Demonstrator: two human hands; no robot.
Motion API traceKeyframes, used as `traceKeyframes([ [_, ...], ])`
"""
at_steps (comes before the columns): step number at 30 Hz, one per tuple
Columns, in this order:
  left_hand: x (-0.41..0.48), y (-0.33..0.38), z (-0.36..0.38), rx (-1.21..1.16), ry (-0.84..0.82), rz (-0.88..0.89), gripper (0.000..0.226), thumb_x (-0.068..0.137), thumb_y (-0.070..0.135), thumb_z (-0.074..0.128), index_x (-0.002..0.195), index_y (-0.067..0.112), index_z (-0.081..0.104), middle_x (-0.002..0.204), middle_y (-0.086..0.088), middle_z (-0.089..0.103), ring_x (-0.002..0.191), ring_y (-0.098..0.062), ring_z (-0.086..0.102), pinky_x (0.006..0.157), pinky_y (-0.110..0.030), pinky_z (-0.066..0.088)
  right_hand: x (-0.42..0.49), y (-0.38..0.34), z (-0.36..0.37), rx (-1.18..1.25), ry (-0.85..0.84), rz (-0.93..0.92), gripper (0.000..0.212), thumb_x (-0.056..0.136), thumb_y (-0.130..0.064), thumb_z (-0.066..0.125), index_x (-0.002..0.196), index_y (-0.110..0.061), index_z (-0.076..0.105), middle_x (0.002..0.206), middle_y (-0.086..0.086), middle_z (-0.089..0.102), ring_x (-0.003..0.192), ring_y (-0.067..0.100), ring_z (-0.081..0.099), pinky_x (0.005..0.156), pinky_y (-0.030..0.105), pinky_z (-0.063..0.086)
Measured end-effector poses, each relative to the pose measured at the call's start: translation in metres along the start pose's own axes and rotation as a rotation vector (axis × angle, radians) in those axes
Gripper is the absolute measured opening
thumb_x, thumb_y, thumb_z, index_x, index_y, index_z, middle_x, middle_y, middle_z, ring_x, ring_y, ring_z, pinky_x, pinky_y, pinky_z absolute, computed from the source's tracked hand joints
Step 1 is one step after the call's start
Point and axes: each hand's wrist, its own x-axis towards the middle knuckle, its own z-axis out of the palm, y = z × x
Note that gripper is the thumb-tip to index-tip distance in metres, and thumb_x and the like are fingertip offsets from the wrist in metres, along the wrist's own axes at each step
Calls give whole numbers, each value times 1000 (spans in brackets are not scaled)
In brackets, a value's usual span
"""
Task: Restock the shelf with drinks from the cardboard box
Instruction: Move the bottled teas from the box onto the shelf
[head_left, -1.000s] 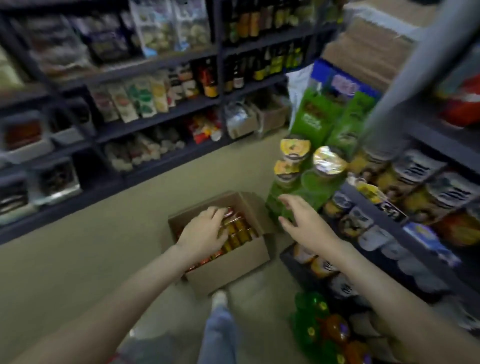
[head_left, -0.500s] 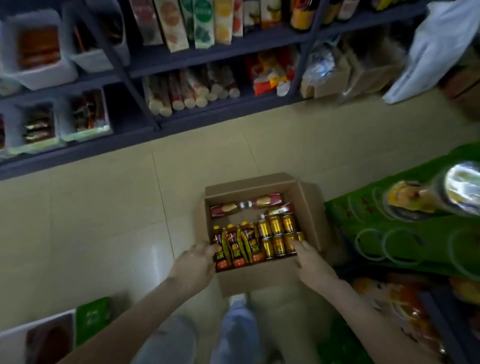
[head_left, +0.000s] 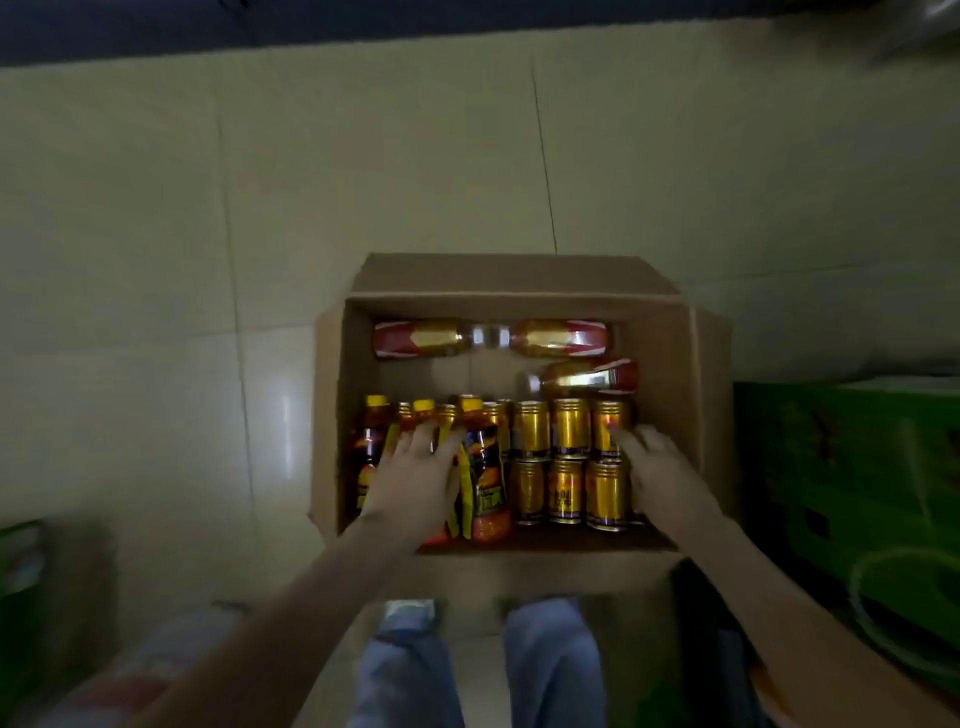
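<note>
Though dim, bottles (head_left: 485, 483) under left hand (head_left: 415, 475)

Plain brown cardboard box (head_left: 519, 275). Between left hand (head_left: 415, 478) and right hand (head_left: 660, 473), gold-capped bottles (head_left: 569, 457) with gold labels. Under the left hand, yellow-capped bottles (head_left: 485, 488), labels dark, orange and yellow. Past both hands, red-and-gold bottles (head_left: 415, 338). Right of the right hand, green carton (head_left: 857, 467). Pale floor tiles (head_left: 156, 260), thin dark joints.

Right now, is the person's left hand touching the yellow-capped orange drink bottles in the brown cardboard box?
Touching. The head view shows the left hand lying on the yellow-capped orange drink bottles, with its fingers spread across their necks.
</note>
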Motion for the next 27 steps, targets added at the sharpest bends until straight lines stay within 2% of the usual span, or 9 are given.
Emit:
traceKeyframes([
  [3,56,3,39,71,43,20,56,99,37,38,150,29,17,154,-11,18,142,-30,18,117,-47,17,66,18,10,-170,0,-115,96,82,6,56,153,-34,6,157,3,15,140,27,24,112,39,31],
  [6,96,-4,70,128,97,14,63,96,52,33,151,29,12,158,-14,5,147,-31,0,117,-52,-1,122,21,21,-321,19,-249,97,81,14,46,153,-33,1,157,4,17,141,27,22,110,35,28],
  [8,113,-11,86,152,110,13,67,93,61,24,151,28,16,159,-16,7,147,-30,1,116,-53,-3,156,22,27,-399,7,-296,95,82,13,46,153,-34,2,156,5,18,142,27,21,111,35,25],
  [11,122,-16,98,147,147,33,73,89,63,14,148,23,29,153,-17,28,143,-31,21,116,-53,7,195,26,27,-510,-71,-338,86,90,6,43,152,-38,3,160,3,10,145,26,12,114,40,20],
  [15,123,-17,105,80,217,56,68,90,58,26,141,17,43,143,-21,44,134,-34,39,114,-49,23,223,16,27,-605,-181,-442,77,98,-11,42,149,-47,-3,161,-2,-11,148,26,-2,115,50,17],
  [17,122,-16,104,66,237,61,67,90,56,29,140,15,46,141,-21,46,132,-34,42,113,-48,27,231,10,25,-634,-205,-448,85,97,-6,44,146,-50,-10,160,-3,-13,148,27,0,112,54,21],
  [19,121,-16,103,55,232,69,66,90,56,31,139,15,47,140,-21,47,131,-34,43,112,-48,29,239,4,23,-652,-220,-463,93,94,1,46,146,-49,-14,160,-2,-7,145,27,11,107,55,31],
  [22,122,-16,104,42,249,62,65,89,55,34,138,15,48,139,-20,49,130,-34,45,110,-47,32,257,1,27,-694,-195,-553,102,88,6,47,144,-43,-22,158,3,11,127,23,34,98,37,43],
  [27,122,-14,108,46,272,58,62,89,55,35,137,16,48,135,-18,53,126,-32,49,105,-44,37,258,1,34,-727,-199,-526,96,91,3,48,149,-42,-13,139,8,27,121,25,33,98,34,36],
])
